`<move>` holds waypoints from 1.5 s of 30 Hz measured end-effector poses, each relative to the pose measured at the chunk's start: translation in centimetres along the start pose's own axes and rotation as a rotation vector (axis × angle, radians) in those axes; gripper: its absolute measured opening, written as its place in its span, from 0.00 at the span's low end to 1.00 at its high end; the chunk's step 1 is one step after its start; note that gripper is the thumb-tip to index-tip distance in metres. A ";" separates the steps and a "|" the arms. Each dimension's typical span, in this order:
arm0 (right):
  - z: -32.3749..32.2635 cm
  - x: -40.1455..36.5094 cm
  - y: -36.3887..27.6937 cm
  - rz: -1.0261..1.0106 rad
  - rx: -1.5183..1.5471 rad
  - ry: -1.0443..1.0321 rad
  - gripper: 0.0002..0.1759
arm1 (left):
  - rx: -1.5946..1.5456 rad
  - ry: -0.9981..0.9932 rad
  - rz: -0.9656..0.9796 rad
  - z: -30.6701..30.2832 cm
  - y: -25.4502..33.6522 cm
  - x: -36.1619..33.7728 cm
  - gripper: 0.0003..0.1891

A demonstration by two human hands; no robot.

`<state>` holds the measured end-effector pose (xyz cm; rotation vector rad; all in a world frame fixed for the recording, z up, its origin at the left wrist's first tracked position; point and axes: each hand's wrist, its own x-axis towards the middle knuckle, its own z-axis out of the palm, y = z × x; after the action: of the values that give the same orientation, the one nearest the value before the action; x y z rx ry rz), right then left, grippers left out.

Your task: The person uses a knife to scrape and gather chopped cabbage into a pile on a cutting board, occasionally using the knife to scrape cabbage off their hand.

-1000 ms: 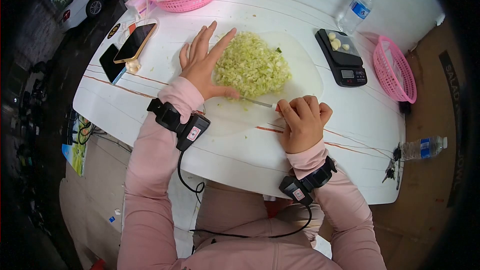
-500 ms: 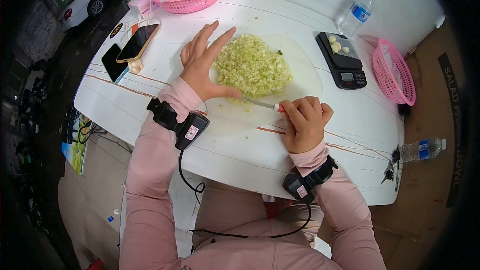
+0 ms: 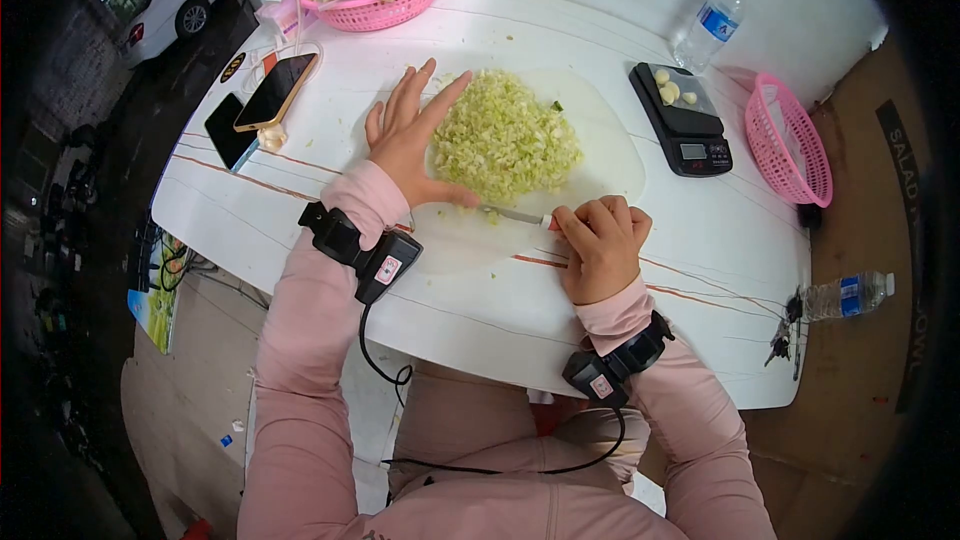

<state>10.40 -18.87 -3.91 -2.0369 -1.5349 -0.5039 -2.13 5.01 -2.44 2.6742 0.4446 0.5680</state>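
Note:
A heap of finely chopped pale-green cabbage (image 3: 505,135) lies on a thin translucent cutting mat (image 3: 610,145). My left hand (image 3: 408,145) is spread wide along the heap's left side, thumb stretched toward the knife blade and holding nothing. My right hand (image 3: 603,248) is wrapped round the red-and-white handle of a small knife (image 3: 518,215). Its blade lies low over the mat at the heap's near edge, pointing left toward my left thumb.
Two phones (image 3: 277,92) lie at the left beside a garlic bulb (image 3: 271,138). A pink basket (image 3: 375,12) of bagged food stands at the back. Rightward are a black scale (image 3: 680,125) with garlic cloves, another pink basket (image 3: 790,140), water bottles (image 3: 845,297) and keys (image 3: 780,342).
My right hand and the knife have shifted slightly left, bringing the blade closer to my left thumb. My left hand stays spread beside the heap, a touch lower.

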 end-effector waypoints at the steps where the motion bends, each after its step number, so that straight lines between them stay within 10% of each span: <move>1: 0.1 -0.1 0.2 0.006 0.019 -0.009 0.22 | 0.007 0.012 0.016 0.0 0.0 0.1 0.66; 45: -0.1 0.3 0.0 0.043 0.059 -0.027 0.18 | 0.040 0.069 0.075 0.2 -0.3 0.3 0.66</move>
<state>10.47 -18.67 -3.66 -2.0341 -1.5008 -0.4115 -1.82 5.33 -2.68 2.7262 0.3796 0.6814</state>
